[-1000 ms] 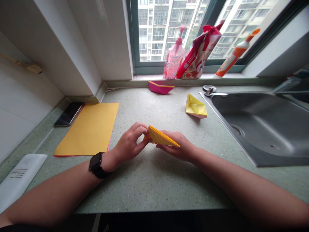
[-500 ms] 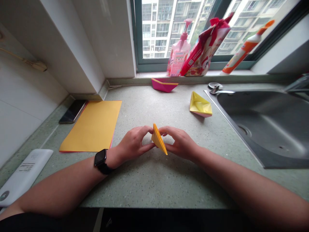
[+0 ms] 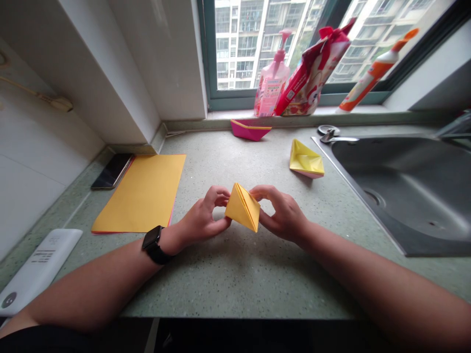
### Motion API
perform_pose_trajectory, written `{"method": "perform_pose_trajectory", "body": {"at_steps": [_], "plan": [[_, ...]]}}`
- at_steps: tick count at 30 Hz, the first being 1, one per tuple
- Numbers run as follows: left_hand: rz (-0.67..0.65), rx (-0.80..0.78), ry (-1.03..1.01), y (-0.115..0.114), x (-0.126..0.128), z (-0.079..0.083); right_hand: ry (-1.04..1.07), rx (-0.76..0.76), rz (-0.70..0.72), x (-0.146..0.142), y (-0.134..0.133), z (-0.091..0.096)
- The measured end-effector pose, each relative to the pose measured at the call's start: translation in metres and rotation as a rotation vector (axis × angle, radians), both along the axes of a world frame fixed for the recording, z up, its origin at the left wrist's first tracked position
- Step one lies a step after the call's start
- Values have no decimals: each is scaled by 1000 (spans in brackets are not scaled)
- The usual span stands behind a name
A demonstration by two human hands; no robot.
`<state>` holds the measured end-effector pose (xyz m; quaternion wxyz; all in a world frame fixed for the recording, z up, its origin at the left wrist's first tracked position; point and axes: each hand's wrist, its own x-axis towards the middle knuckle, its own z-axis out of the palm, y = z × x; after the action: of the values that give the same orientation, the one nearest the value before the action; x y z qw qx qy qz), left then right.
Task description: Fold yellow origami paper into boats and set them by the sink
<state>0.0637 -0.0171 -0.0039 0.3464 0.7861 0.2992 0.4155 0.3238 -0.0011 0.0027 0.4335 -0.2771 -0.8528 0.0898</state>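
Note:
A folded yellow-orange paper [image 3: 241,207], diamond-shaped with a layered edge facing me, is held between both hands above the counter. My left hand [image 3: 209,211], with a black watch on its wrist, pinches the left corner between thumb and fingers. The opposite corner is gripped by my right hand [image 3: 281,212], thumb below and fingers above. Beyond it, a yellow paper boat [image 3: 306,161] with a pinkish underside rests near the sink. A magenta paper boat [image 3: 251,131] with a yellow rim lies by the back ledge.
A stack of coloured paper [image 3: 142,196] lies at left, with a phone [image 3: 112,170] at its far corner. The white device [image 3: 42,267] is near my left forearm. At right is a steel sink [image 3: 401,196]. A pump bottle [image 3: 272,86] stands on the windowsill.
The folded paper has gone from a narrow, edge-on shape to a wider diamond, its left and right corners farther apart. My hands have moved slightly apart with it.

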Motion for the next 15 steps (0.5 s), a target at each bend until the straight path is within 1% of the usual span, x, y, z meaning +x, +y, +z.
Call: {"method": "perform_pose_trajectory", "body": {"at_steps": [3,6,8,10,15], "plan": [[-57,-82,-69,0,1,2,9,-20,19,4,2,1],[-65,-75,-122,1,1,3,8,-66,94,6,4,2],[-43,-59,-105,2,1,4,12,-100,142,6,6,3],[-32,-54,-83,2,-1,6,20,-135,156,7,7,4],[-122,-150,-89,3,-5,13,26,-221,189,10,7,5]]}}
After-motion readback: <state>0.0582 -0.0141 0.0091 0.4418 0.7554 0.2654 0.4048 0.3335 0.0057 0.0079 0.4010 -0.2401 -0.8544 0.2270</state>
